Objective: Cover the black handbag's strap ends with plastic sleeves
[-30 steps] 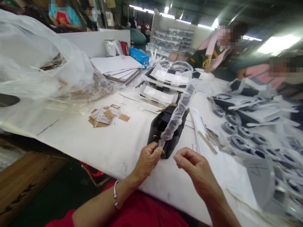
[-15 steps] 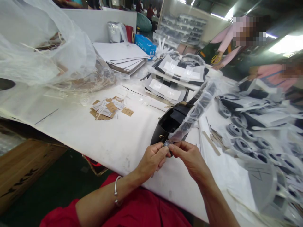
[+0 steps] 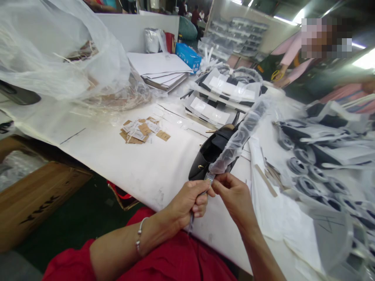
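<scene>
A black handbag [image 3: 197,164] with small gold-coloured fittings lies on the white table in front of me. Along it runs its strap [image 3: 234,142], wrapped in wrinkled translucent plastic. My left hand [image 3: 190,201] is closed in a fist round the strap's near end, and a dark bare length hangs below the fist. Thumb and fingers of my right hand [image 3: 234,193] pinch together at the end of the plastic wrap, right beside the left fingertips. Exactly what lies between the right fingertips is partly hidden.
Paper tags [image 3: 143,130] lie left of the bag. Behind stand stacked wrapped bags [image 3: 211,111], white sheets [image 3: 159,64] and a blue box [image 3: 188,57]. A large plastic sack [image 3: 96,78] is far left, wrapped black parts [image 3: 319,150] right. Co-workers in pink stand beyond.
My left hand has gone from a fingertip pinch to a fist round the strap, whose dark end now shows below it. The right hand stays close by. The view has shifted slightly.
</scene>
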A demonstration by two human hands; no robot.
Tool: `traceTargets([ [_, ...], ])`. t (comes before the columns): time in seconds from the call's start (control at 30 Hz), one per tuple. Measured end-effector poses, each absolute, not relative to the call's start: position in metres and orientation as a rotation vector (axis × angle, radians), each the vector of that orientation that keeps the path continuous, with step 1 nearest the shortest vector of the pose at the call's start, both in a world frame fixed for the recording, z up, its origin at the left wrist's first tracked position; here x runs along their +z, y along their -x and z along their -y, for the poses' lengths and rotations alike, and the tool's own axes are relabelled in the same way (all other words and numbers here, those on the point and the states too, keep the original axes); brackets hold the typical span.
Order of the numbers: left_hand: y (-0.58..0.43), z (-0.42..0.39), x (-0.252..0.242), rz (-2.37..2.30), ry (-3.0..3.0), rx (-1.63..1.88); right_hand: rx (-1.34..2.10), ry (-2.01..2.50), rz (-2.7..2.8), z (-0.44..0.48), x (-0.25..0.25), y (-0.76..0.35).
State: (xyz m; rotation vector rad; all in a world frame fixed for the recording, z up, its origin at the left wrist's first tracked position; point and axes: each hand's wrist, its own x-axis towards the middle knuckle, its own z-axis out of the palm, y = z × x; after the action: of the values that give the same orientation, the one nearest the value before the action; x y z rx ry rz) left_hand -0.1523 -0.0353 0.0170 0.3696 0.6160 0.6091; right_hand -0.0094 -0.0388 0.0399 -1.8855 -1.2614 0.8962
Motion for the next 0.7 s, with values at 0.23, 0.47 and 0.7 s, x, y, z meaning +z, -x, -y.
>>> traceTargets([
  [0.23,0.146,0.044,0.014,-0.643,-0.428,0.674,0.959,1.893,1.226,0.043,0.034,0.007],
  [0.47,0.142,0.043,0.005,-0.656,-0.585,0.746,1.682,1.391,0.710,0.061,0.036,0.003],
  [0.7,0.150,0.041,0.004,-0.648,-0.809,0.727,1.739,1.175,0.457,0.056,0.022,0.018],
])
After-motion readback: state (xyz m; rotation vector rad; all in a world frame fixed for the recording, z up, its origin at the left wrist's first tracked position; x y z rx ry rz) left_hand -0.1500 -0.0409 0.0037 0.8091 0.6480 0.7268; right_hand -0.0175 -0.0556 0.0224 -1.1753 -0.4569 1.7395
